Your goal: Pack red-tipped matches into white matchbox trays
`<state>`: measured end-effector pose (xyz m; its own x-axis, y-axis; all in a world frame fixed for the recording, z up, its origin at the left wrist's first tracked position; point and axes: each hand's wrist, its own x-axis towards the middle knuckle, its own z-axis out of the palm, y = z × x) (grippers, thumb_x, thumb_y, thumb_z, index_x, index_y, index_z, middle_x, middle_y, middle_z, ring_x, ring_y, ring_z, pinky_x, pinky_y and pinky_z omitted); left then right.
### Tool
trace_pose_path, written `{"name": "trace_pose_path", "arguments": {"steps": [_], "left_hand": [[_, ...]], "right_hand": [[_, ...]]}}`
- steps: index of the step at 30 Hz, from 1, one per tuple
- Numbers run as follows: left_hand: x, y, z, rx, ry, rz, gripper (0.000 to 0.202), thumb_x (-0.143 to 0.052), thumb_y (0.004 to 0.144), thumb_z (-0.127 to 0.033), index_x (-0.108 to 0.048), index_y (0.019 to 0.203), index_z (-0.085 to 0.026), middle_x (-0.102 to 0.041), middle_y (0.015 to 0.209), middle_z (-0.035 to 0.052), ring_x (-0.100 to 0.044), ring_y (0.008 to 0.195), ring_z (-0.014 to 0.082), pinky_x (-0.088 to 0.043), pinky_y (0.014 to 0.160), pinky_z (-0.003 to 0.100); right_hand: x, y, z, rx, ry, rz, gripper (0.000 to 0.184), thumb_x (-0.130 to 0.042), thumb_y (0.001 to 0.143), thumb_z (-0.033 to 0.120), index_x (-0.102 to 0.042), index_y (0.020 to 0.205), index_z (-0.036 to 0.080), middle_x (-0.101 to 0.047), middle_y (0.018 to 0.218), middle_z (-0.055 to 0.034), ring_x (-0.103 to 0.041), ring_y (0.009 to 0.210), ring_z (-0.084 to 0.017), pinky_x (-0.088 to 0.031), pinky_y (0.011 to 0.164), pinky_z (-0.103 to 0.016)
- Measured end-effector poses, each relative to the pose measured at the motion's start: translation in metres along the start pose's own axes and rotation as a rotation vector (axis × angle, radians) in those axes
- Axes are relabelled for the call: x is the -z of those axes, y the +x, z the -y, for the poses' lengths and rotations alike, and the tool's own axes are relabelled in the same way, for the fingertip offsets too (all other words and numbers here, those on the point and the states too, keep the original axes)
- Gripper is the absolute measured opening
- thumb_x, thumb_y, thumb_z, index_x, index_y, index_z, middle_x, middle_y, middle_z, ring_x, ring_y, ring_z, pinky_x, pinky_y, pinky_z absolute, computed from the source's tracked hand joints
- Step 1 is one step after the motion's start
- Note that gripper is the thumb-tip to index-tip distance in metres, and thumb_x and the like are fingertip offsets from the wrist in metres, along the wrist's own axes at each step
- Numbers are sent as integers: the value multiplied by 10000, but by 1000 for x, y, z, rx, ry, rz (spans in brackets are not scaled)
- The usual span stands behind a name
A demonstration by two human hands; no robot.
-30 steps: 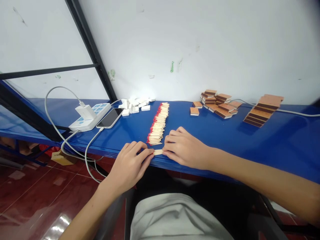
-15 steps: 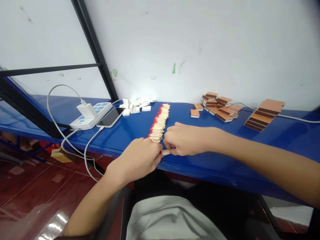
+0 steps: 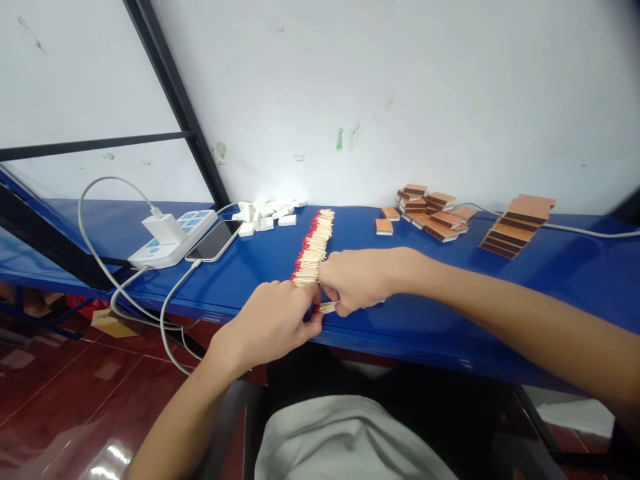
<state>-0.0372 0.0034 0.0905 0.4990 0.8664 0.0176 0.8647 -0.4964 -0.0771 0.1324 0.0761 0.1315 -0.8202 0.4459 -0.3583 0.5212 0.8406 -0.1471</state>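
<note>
A small bunch of matchsticks (image 3: pixel 328 307) lies between my hands at the table's front edge, red heads to the left. My left hand (image 3: pixel 273 319) is closed about the head end, thumb and forefinger curled round it. My right hand (image 3: pixel 353 279) pinches the plain wooden ends, its other fingers folded in. Just beyond my hands, a long row of loose matchsticks (image 3: pixel 315 247) runs back across the blue table (image 3: pixel 267 257), red heads along its left side. My right hand's knuckles overlap the near end of that row. The fingertips are partly hidden.
Small white matchbox trays (image 3: pixel 267 215) are heaped at the back left, near a phone (image 3: pixel 214 240) and a power strip (image 3: pixel 175 241) with cables. Orange-brown matchboxes (image 3: pixel 434 213) lie piled at the back right. A leaning stack of matchboxes (image 3: pixel 517 225) stands farther right.
My right hand has shifted slightly left, closer to my left hand. My left thumb and forefinger have parted a little around the match heads. The whole view has shifted slightly.
</note>
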Motion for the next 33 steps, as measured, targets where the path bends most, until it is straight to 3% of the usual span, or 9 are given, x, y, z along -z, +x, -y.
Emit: {"name": "trace_pose_path", "arguments": {"steps": [3,6,14,20,25,29,33], "left_hand": [[2,0,3,-25,-8,10,118,-504,942,-299,-588,973,-221,-716,797,22,-692,690,246,-310,542,308],[3,0,4,-30,4,32,120,-488,953,-289,-582,937,-217,-717,799,24,-694,701,248,-323,551,310],[-1,-2,6,-36,-6,-21,151,-479,981,-321,-596,964,-227,-717,806,21,-696,715,253,-344,553,311],[-1,-4,4,-51,30,15,182,-439,1009,-306,-588,969,-208,-707,772,41,-711,720,259,-383,551,306],[-1,-6,-7,-55,118,31,212,-381,1015,-259,-565,1041,-156,-712,782,77,-711,674,281,-412,529,316],[-2,-4,-12,-89,152,62,232,-376,1009,-226,-567,1085,-119,-698,759,81,-700,642,283,-424,502,324],[1,0,-11,-164,210,73,197,-407,974,-159,-593,1031,-127,-680,744,82,-673,588,276,-425,470,322]], "right_hand": [[0,0,1,20,40,6,199,-648,695,244,-702,865,157,-662,718,-25,-537,564,-148,-346,511,-269],[0,0,3,36,53,1,170,-644,702,243,-698,843,163,-657,753,-26,-519,567,-138,-341,522,-273],[1,-1,3,50,37,-7,71,-606,724,226,-644,753,174,-594,672,-2,-496,560,-142,-323,519,-282],[-3,2,1,118,66,-11,44,-612,726,219,-614,722,176,-531,613,24,-451,553,-132,-311,541,-284],[-6,3,1,123,81,8,116,-615,716,230,-542,638,186,-457,538,48,-392,509,-118,-273,515,-287],[-6,1,0,118,78,1,105,-625,717,226,-564,650,173,-478,567,38,-417,540,-121,-281,520,-283],[-6,0,-5,211,120,-12,37,-590,717,184,-617,693,177,-423,526,59,-391,515,-117,-273,513,-281]]}}
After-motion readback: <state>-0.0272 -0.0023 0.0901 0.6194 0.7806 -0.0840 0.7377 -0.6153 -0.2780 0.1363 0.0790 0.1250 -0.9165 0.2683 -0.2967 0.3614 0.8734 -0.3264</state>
